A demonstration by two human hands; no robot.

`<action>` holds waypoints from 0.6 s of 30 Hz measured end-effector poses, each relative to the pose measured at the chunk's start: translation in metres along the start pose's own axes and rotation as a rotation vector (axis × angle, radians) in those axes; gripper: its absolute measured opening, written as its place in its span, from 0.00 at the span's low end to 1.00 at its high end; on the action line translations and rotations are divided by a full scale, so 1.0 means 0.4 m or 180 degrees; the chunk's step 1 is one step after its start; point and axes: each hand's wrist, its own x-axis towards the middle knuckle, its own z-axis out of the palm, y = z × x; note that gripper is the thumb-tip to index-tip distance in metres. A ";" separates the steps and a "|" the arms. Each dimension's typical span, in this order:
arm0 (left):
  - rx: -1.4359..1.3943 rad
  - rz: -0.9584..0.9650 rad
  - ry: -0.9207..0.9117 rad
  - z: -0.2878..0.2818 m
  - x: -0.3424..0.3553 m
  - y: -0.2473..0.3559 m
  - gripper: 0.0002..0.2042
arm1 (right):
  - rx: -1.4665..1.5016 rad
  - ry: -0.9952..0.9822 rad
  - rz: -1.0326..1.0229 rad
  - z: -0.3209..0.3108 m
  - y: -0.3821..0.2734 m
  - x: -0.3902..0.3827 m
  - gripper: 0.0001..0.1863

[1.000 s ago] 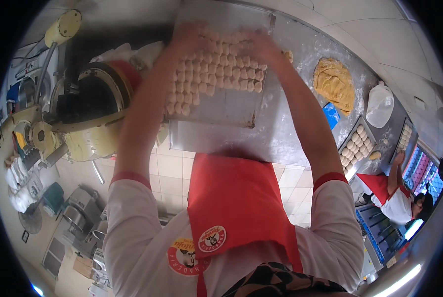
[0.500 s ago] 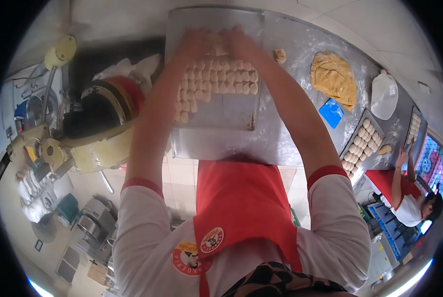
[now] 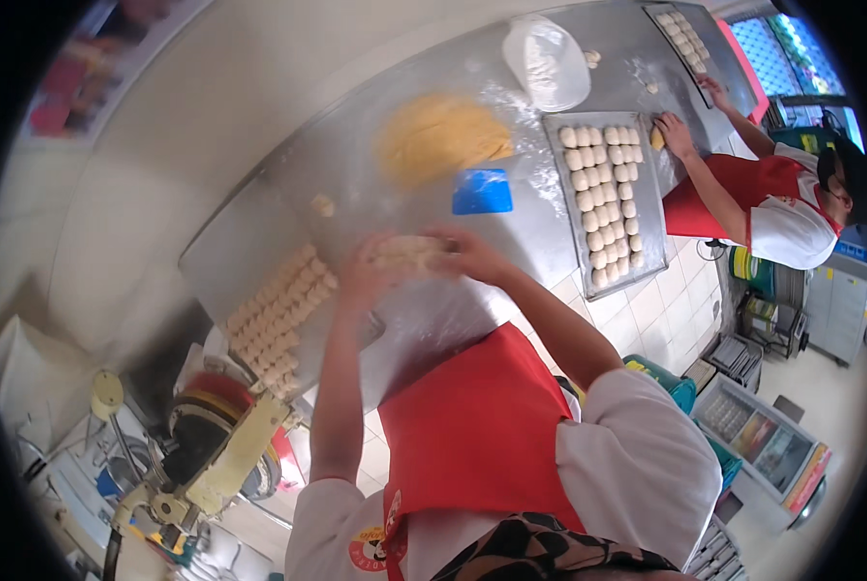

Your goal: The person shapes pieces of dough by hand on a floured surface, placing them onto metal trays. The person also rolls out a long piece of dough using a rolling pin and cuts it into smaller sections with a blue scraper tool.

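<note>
Head view: holding a short row of pale dough pieces (image 3: 409, 254) near the centre, with left hand (image 3: 364, 266) around its left end and right hand (image 3: 461, 254) around its right. Gripped narrowly at both ends, blurred by motion; cannot tell whether lifted off the steel worktable (image 3: 416, 207) or touching it.

Counting from the held row: at 8 o'clock, closely packed dough rows (image 3: 280, 315) on a metal tray (image 3: 371, 332); at 10, a small dough lump (image 3: 323, 204); between 12 and 1, a flat yellow dough slab (image 3: 443, 138); toward 2, a blue dough scraper (image 3: 482, 192), just beside the slab. At 1, farther off, a translucent plastic jug (image 3: 550, 66); between 2 and 3, round dough balls (image 3: 603, 203) on a second tray (image 3: 653, 208). Between 7 and 8, a cream-coloured mixer (image 3: 230, 465). At 3, well apart, a co-worker (image 3: 782, 208) in a red apron.
</note>
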 end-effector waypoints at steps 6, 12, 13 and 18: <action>0.0908 0.2236 -0.0480 0.508 0.157 0.463 0.41 | -0.0311 0.1832 -0.1397 -0.441 -0.223 -0.230 0.32; 0.1679 0.2530 -0.0131 0.796 0.533 0.907 0.45 | -0.1672 0.3667 -0.2075 -0.951 -0.425 -0.065 0.29; 0.1539 0.2843 -0.0120 0.794 0.556 0.914 0.43 | -0.1798 0.3801 -0.1889 -1.043 -0.418 -0.050 0.29; 0.1685 0.2892 0.1619 0.525 0.501 0.654 0.21 | -0.0918 0.3595 -0.1540 -1.055 -0.327 0.002 0.25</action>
